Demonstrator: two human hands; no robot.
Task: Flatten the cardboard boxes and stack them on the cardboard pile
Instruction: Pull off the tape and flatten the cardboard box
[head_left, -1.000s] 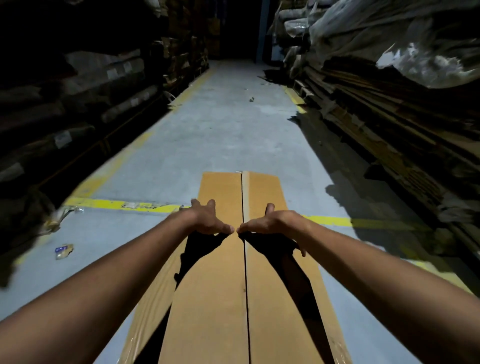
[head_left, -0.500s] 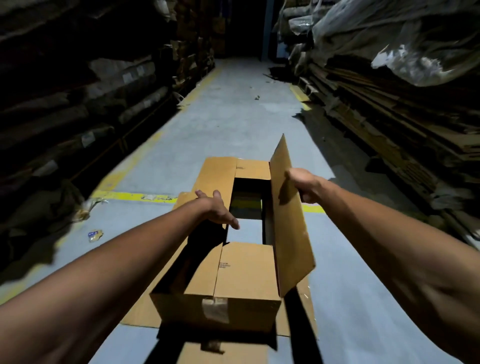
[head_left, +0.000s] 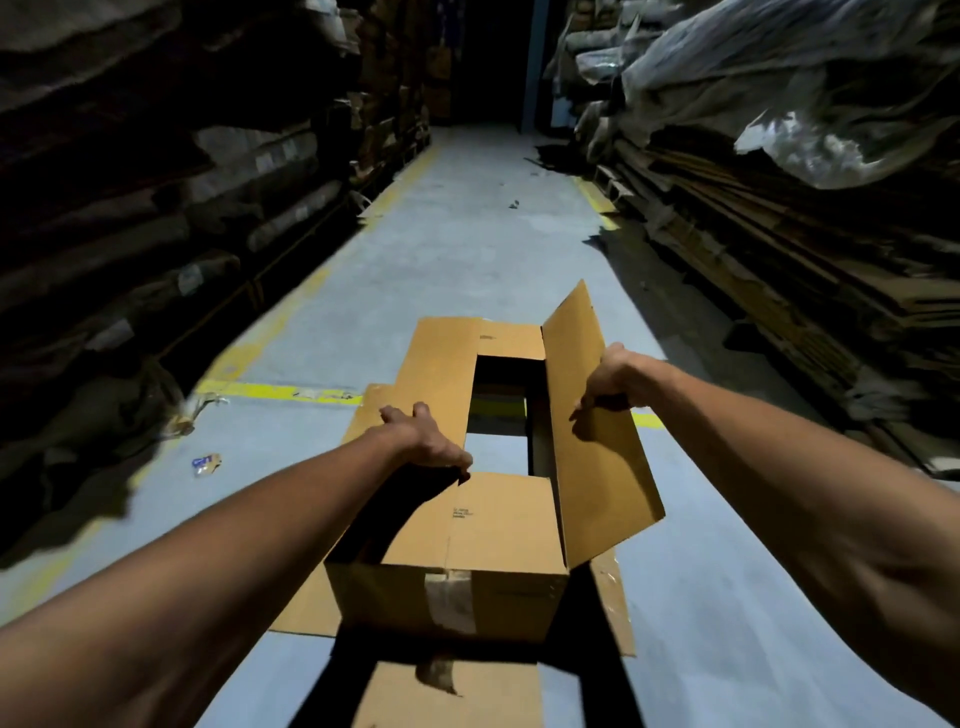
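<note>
Head view: at lower centre, a cardboard box (head_left: 467, 525) is being opened for flattening. The right hand (head_left: 610, 376) pinches the raised flap (head_left: 597, 441); the left hand (head_left: 426, 439) clasps the opposite flap. Next, the walls probably need collapsing.

You see a light brown cardboard box (head_left: 498, 540) with small black print on one flap and a strip of pale see-through tape (head_left: 451, 603) down its near side. The floor (head_left: 457, 244) is grey-blue with yellow painted lines (head_left: 280, 391). A little blue and white wrapper (head_left: 207, 463) lies there. The stacked cardboard (head_left: 779, 260) on your right is darker brown.
</note>
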